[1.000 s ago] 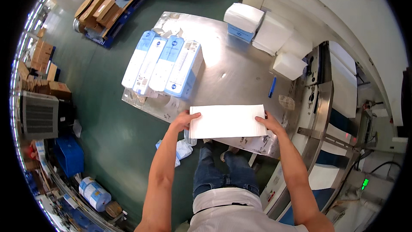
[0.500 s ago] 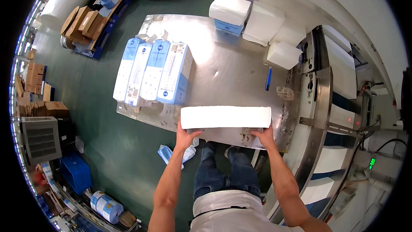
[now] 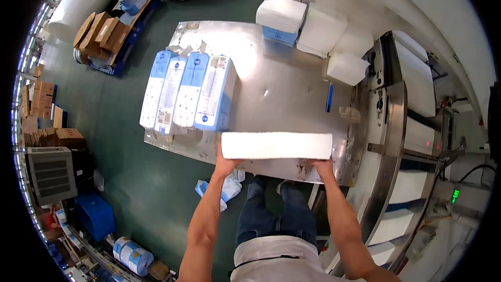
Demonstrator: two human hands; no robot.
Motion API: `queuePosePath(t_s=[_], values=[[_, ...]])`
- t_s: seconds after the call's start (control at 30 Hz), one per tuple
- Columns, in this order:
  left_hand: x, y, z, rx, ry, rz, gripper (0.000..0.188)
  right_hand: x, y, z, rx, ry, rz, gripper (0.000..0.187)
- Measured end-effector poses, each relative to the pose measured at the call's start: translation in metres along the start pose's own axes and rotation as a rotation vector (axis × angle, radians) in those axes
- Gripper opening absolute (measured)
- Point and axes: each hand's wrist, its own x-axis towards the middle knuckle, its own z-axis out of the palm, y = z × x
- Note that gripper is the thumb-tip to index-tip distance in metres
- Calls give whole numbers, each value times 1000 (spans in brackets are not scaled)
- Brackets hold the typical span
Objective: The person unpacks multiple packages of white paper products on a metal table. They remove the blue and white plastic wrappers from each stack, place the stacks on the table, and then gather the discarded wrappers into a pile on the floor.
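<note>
My left hand (image 3: 225, 164) and right hand (image 3: 322, 165) each kept a closed grip on one near corner of the long white tissue stack (image 3: 276, 145). The stack spanned both grips and lay flat along the near edge of the steel table (image 3: 284, 81). Beyond it to the left stood four blue-and-white packs (image 3: 189, 93); farther off, white bundles (image 3: 313, 26).

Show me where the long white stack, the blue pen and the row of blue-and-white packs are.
long white stack (image 3: 276, 145), head view, middle of its front face
blue pen (image 3: 329, 97), head view, middle of its barrel
blue-and-white packs (image 3: 190, 92), head view, top of the third pack
</note>
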Motion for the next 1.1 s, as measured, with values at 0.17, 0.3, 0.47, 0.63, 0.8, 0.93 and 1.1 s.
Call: queuePosePath(t_s=[0.17,0.3,0.47,0.63,0.8,0.93,1.1], values=[[19,28,22,-14,-181,-112,85,2,2,7,119,-21,227,62],[61,67,13,18,-259,-317,91,14,-61,-23,-39,-195,78,85],[118,51,15,351,-335,-411,96,51,-90,3,-294,-200,340,96],[78,82,22,594,-13,-160,81,52,-80,30,-172,-174,289,93],[3,147,43,660,-130,123,62,54,-59,53,-109,-159,210,95],[5,144,94,661,-411,437,57,47,-81,47,-135,-152,307,96],[60,148,169,739,-786,748,58,44,-82,17,-150,-307,295,92]])
